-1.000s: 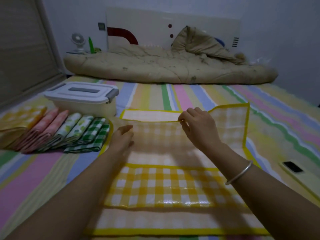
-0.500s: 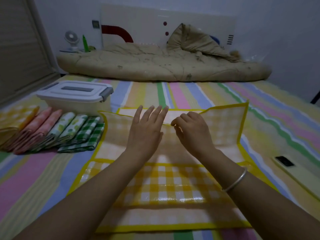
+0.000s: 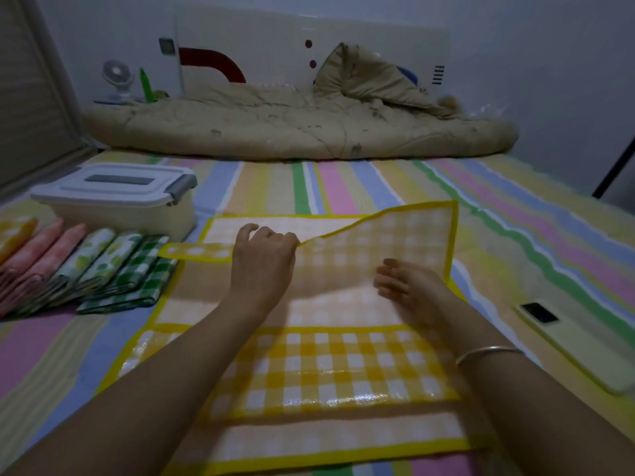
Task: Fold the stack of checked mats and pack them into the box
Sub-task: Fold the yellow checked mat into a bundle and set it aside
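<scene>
A yellow checked mat (image 3: pixel 343 365) with a yellow border lies partly folded on the striped bed sheet in front of me. My left hand (image 3: pixel 263 266) pinches the mat's raised far edge near the middle, fingers curled. To its right, my right hand (image 3: pixel 409 290) rests on the pale underside of the mat with relaxed fingers. A white lidded box (image 3: pixel 113 197) stands at the far left, lid on. Several folded mats (image 3: pixel 86 266), yellow, pink, leaf-patterned and green checked, lie in a row in front of the box.
A pale yellow phone (image 3: pixel 567 341) lies on the sheet to the right of the mat. A crumpled beige quilt (image 3: pixel 292 128) fills the back of the bed. A small fan (image 3: pixel 117 77) and a green bottle stand at the back left.
My left hand rose from the mat's left side and took the far folded edge. My right hand let go of that edge and dropped to the right onto the mat.
</scene>
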### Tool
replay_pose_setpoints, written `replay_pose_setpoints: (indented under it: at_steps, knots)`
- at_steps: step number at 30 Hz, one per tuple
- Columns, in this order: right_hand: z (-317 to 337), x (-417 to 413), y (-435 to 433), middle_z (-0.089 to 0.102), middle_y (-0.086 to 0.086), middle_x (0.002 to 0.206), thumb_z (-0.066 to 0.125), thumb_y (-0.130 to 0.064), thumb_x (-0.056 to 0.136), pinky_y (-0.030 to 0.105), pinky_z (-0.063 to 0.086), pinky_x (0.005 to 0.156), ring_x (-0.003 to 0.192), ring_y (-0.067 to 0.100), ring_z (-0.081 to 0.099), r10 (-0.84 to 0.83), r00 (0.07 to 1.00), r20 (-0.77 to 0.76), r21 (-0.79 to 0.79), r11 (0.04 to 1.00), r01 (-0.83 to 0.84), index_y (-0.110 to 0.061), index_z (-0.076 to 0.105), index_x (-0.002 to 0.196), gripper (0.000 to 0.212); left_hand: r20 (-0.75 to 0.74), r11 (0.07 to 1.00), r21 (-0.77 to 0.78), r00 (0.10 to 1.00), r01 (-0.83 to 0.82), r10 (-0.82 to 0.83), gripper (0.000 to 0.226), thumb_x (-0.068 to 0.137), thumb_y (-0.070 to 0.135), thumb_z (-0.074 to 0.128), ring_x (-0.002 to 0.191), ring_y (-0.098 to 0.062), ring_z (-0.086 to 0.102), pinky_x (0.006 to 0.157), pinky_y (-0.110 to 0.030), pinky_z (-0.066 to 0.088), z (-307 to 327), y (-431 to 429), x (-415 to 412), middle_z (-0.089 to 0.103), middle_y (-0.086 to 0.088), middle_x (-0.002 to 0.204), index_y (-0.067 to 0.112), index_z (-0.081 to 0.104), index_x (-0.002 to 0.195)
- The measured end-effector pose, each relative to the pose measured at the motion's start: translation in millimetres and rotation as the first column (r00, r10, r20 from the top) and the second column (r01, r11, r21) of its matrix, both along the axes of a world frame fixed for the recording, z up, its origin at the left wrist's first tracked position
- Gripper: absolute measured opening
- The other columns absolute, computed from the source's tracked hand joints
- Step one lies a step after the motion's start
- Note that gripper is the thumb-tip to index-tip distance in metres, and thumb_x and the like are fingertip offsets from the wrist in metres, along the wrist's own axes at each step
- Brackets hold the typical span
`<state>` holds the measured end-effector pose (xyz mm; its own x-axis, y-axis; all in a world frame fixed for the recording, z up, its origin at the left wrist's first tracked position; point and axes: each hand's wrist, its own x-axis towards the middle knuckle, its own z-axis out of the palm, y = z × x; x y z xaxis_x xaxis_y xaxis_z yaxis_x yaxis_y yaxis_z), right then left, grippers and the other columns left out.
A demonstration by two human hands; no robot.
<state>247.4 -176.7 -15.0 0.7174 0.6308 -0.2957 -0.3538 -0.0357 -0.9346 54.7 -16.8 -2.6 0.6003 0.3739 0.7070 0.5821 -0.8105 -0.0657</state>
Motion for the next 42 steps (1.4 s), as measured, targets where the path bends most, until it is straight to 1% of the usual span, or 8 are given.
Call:
replay_pose_setpoints:
  at_steps: [8, 11, 14, 20, 25, 31, 35, 42]
  knots:
    - [-1.6, 11.1, -2.7, 0.057, 0.005, 0.102, 0.036, 0.005, 0.097, 0.043, 0.052, 0.091, 0.100, 0.024, 0.064, -0.184, 0.974, -0.136, 0.060, 0.979, 0.193, -0.006, 0.031, 0.144, 0.048, 0.040, 0.996, -0.033, 0.995, 0.089, -0.087, 0.005, 0.080, 0.015, 0.066, 0.071, -0.030, 0.062, 0.072, -0.038, 0.046, -7.3, -1.4, -2.9, 0.064, -0.005, 0.066, 0.016, 0.069, 0.076]
    - [5.3, -9.6, -0.9, 0.059, 0.012, 0.091, 0.033, 0.007, 0.096, 0.030, 0.055, 0.064, 0.057, 0.013, 0.054, -0.156, 0.984, -0.081, 0.023, 0.987, 0.158, -0.005, 0.037, 0.140, 0.047, 0.070, 0.984, -0.084, 0.986, 0.160, -0.154, 0.010, 0.078, 0.018, 0.060, 0.086, -0.027, 0.064, 0.068, -0.036, 0.049, -8.5, -7.5, -7.4, 0.070, -0.004, 0.080, 0.016, 0.069, 0.078]
    - [16.3, -45.1, -9.7, 0.062, 0.013, 0.089, 0.035, 0.008, 0.094, 0.025, 0.046, 0.052, 0.063, 0.016, 0.056, 0.070, 0.968, 0.240, -0.165, 0.986, -0.030, -0.001, 0.056, 0.116, 0.031, 0.044, 0.965, -0.073, 0.967, 0.253, -0.250, 0.005, 0.074, 0.011, 0.070, 0.100, -0.026, 0.067, 0.073, -0.036, 0.056, -12.6, -14.6, -17.0, 0.074, -0.003, 0.096, 0.014, 0.071, 0.078]
    - [43.4, -111.1, -21.9, 0.071, 0.004, 0.094, 0.045, 0.006, 0.091, 0.024, 0.055, 0.077, 0.086, 0.012, 0.068, 0.450, 0.681, 0.578, -0.184, 0.885, -0.428, -0.010, 0.068, 0.099, 0.030, -0.132, 0.917, -0.059, 0.907, 0.396, -0.400, 0.008, 0.070, 0.010, 0.073, 0.107, -0.027, 0.066, 0.085, -0.034, 0.053, -25.5, -24.8, -38.1, 0.073, -0.002, 0.102, 0.013, 0.072, 0.077]
    - [22.0, -96.7, -8.1, 0.056, -0.004, 0.132, 0.050, -0.008, 0.091, 0.026, 0.034, 0.104, 0.127, 0.013, 0.044, 0.374, 0.198, 0.906, -0.373, 0.927, -0.040, -0.023, 0.060, 0.124, 0.038, -0.183, 0.905, -0.152, 0.889, 0.397, -0.421, 0.008, 0.071, 0.014, 0.074, 0.117, -0.030, 0.062, 0.089, -0.037, 0.053, -32.8, -29.4, -48.8, 0.071, -0.005, 0.115, 0.014, 0.073, 0.079]
    - [-28.3, -71.8, 8.0, -0.007, 0.000, 0.163, 0.022, -0.047, 0.103, 0.046, -0.004, 0.120, 0.149, 0.026, -0.010, 0.788, 0.085, 0.610, -0.791, 0.599, 0.123, -0.032, 0.000, 0.155, 0.059, -0.274, 0.908, -0.260, 0.876, 0.329, -0.397, 0.012, 0.084, 0.023, 0.062, 0.139, -0.029, 0.040, 0.110, -0.049, 0.039, -47.5, -27.8, -48.9, 0.046, -0.013, 0.147, 0.016, 0.067, 0.091]
    - [-35.6, -66.1, 17.1, -0.015, -0.004, 0.162, 0.015, -0.060, 0.098, 0.060, -0.011, 0.114, 0.147, 0.028, -0.019, 0.804, 0.073, 0.590, -0.798, 0.568, 0.201, -0.039, -0.008, 0.153, 0.063, -0.467, 0.910, -0.368, 0.808, 0.192, -0.359, 0.075, 0.087, 0.054, 0.011, 0.151, -0.019, -0.002, 0.121, -0.048, -0.003, -55.2, -21.0, -48.0, 0.004, -0.001, 0.163, 0.021, 0.027, 0.152]
    - [-48.1, -41.4, 19.1, -0.018, -0.012, 0.160, 0.012, -0.071, 0.091, 0.063, -0.015, 0.111, 0.147, 0.019, -0.022, 0.852, 0.104, 0.513, -0.851, 0.490, 0.187, -0.039, -0.006, 0.153, 0.072, -0.555, 0.825, -0.564, 0.756, -0.034, -0.348, 0.089, 0.074, 0.078, -0.008, 0.148, -0.012, -0.019, 0.118, -0.052, -0.013, -67.0, -5.1, -51.4, -0.015, 0.019, 0.159, 0.039, -0.004, 0.154]
